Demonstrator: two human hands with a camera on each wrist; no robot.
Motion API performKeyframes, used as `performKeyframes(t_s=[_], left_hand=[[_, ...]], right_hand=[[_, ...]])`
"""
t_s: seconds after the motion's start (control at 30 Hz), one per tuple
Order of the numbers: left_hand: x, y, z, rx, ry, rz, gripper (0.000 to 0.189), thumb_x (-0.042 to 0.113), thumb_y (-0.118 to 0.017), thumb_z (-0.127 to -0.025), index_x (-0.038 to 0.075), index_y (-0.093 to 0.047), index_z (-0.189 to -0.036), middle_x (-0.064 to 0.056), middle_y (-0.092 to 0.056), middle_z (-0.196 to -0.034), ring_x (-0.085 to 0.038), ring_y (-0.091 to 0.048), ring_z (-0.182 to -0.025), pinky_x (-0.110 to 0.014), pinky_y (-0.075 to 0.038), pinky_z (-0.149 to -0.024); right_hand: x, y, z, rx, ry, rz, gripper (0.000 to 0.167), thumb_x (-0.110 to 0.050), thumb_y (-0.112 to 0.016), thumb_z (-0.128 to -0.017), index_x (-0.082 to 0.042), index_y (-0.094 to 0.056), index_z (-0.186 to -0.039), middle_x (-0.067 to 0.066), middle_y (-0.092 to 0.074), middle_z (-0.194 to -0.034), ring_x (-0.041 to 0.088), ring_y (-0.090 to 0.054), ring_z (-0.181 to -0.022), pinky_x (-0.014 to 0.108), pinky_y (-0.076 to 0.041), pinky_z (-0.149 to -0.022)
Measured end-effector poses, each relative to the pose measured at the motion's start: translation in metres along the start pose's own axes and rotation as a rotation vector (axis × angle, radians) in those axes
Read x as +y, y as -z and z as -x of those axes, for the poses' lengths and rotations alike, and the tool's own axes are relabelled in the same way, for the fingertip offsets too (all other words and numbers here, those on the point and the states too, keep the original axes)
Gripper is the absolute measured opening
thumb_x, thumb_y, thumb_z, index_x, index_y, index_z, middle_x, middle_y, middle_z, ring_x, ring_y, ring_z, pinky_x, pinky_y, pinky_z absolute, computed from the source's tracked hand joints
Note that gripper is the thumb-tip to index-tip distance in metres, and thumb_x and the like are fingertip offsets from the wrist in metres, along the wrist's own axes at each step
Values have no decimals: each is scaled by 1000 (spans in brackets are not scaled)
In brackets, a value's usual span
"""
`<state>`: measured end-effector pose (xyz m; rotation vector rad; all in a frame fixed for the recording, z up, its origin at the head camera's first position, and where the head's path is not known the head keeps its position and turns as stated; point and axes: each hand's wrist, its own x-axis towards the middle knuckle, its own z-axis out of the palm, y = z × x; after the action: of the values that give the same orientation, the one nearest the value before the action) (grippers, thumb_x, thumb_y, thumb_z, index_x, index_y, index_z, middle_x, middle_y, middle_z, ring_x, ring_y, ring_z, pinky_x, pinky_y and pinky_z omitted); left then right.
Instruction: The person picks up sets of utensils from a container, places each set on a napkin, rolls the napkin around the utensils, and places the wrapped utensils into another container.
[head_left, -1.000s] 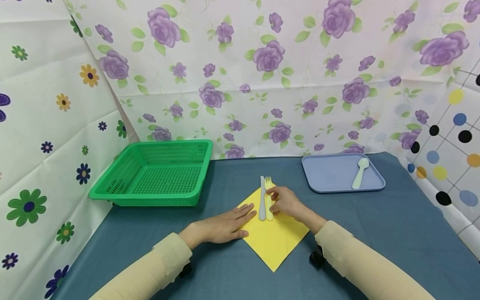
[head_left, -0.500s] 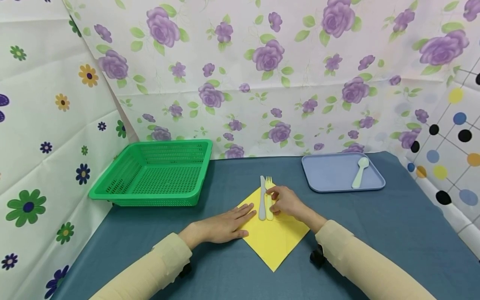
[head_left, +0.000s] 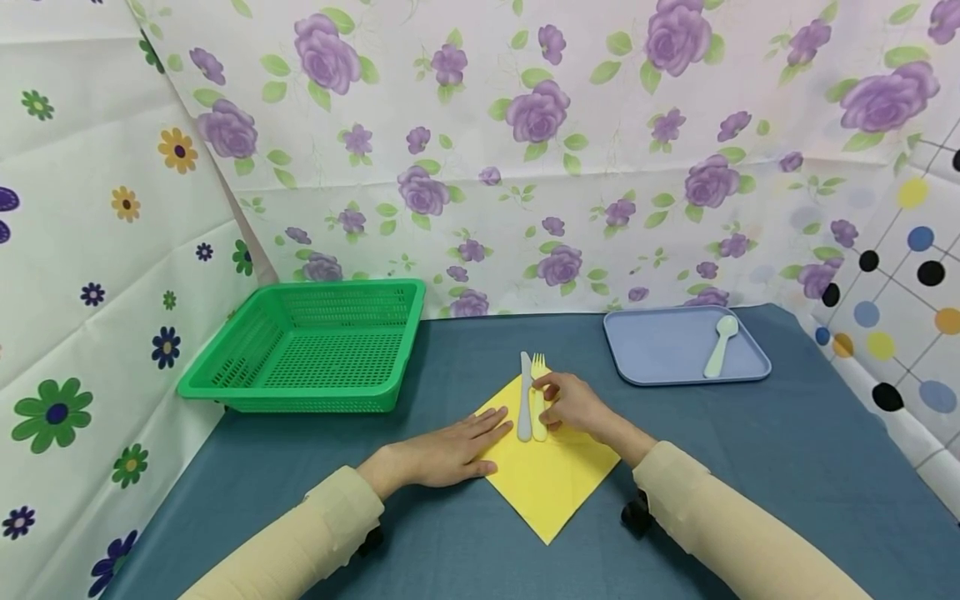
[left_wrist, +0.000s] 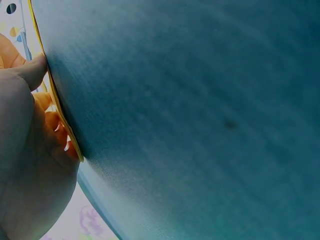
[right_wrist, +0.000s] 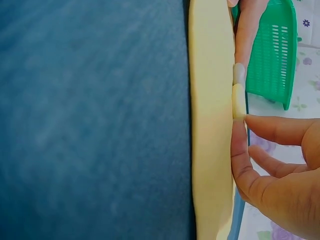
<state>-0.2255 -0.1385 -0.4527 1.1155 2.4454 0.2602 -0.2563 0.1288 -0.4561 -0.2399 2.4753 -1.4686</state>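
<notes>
A yellow napkin (head_left: 551, 492) lies on the blue tablecloth, one corner pointing toward me. On it, side by side, are a grey knife (head_left: 524, 408) and a pale yellow fork (head_left: 538, 367), both with their handles toward me. My right hand (head_left: 576, 407) pinches the fork along its handle; in the right wrist view the thumb and fingers (right_wrist: 272, 129) meet at the fork's handle (right_wrist: 239, 102). My left hand (head_left: 450, 450) rests flat on the napkin's left corner, fingers extended, beside the knife. The left wrist view shows this hand (left_wrist: 35, 150) at the napkin's edge.
A green plastic basket (head_left: 393, 367) stands at the back left. At the back right, a blue-grey tray (head_left: 652, 346) bears a pale green spoon (head_left: 720, 346). Flowered sheets (head_left: 465, 142) hang behind and to the left; a dotted sheet (head_left: 892, 283) is at the right.
The fork has shifted very slightly to the right, away from the knife, with my right hand on it. My left hand has stayed in place on the napkin.
</notes>
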Motion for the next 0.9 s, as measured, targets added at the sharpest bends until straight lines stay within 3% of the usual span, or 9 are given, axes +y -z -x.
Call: performKeyframes(t_s=[0.57,0.9], left_hand=[[1,1,0,-6,9,18,68,51,-37,-112,28,-9,-169,9,3,-175,-13,3,-160,-43,-15,-128],[1,1,1,-6,10,18,68,52,-37,-112,29,-9,-169,9,3,-175,-14,2,-160,-44,-16,-128]], right_hand=[[-4,4,3,-14,-14,-32,48,11,-73,-89,7,-60,-136,20,-56,-106,25,-67,-69,36,-62,-66],[-6,18,2,-25,-19,-84,48,8,-68,-93,5,-58,-140,21,-55,-110,28,-65,-78,39,-62,-69]])
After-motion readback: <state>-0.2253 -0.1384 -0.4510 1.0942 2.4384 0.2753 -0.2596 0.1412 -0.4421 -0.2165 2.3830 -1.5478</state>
